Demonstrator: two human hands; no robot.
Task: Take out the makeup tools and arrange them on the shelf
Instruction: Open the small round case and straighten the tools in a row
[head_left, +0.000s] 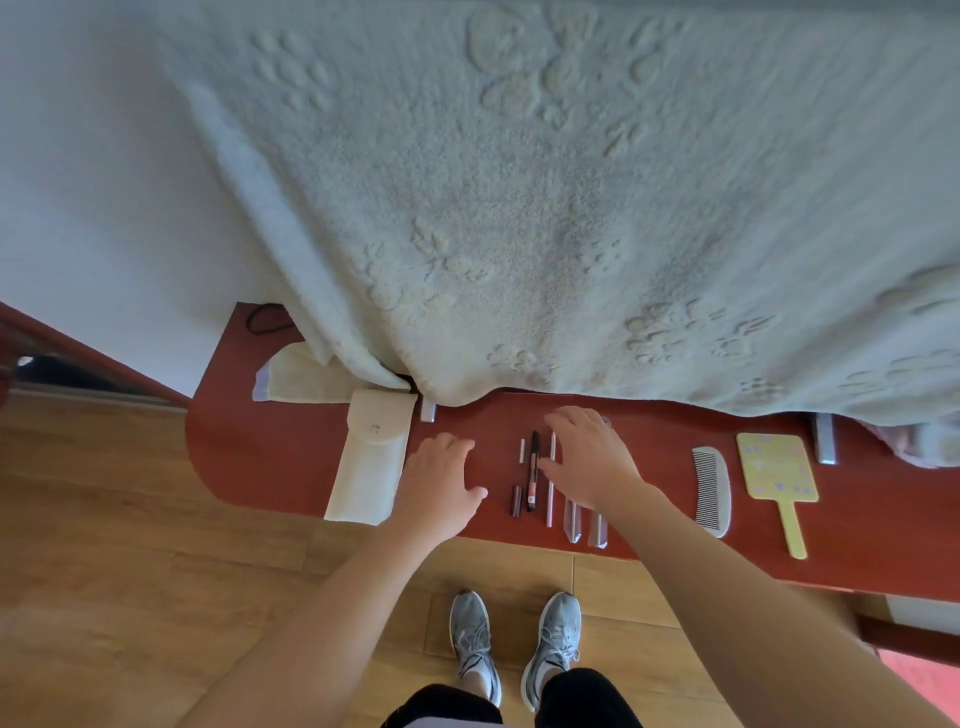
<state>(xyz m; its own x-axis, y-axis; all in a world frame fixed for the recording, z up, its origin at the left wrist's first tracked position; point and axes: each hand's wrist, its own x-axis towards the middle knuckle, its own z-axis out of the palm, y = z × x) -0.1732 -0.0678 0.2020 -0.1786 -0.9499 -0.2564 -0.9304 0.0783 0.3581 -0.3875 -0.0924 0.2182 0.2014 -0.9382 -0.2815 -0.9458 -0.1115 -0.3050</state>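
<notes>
On the red-brown shelf (270, 457) several slim makeup tools lie side by side: a black pen with a red band (533, 475), a short dark tube (516, 501), a thin white stick (522, 451), a long pale stick (550, 493) and two clear-handled tools (572, 522). My right hand (589, 457) hovers flat over them, fingers spread and holding nothing. My left hand (441, 480) rests palm down on the shelf just left of the tools, fingers relaxed. A cream pouch (371, 457) with a snap flap lies left of that hand.
A white comb (712, 488) and a yellow hand mirror (776, 475) lie at the right. A pale fleece blanket (519, 208) hangs over the shelf's back edge. A cream cloth bag (298, 376) and a black cord (265, 317) sit at the back left. My shoes (514, 644) stand on the wooden floor.
</notes>
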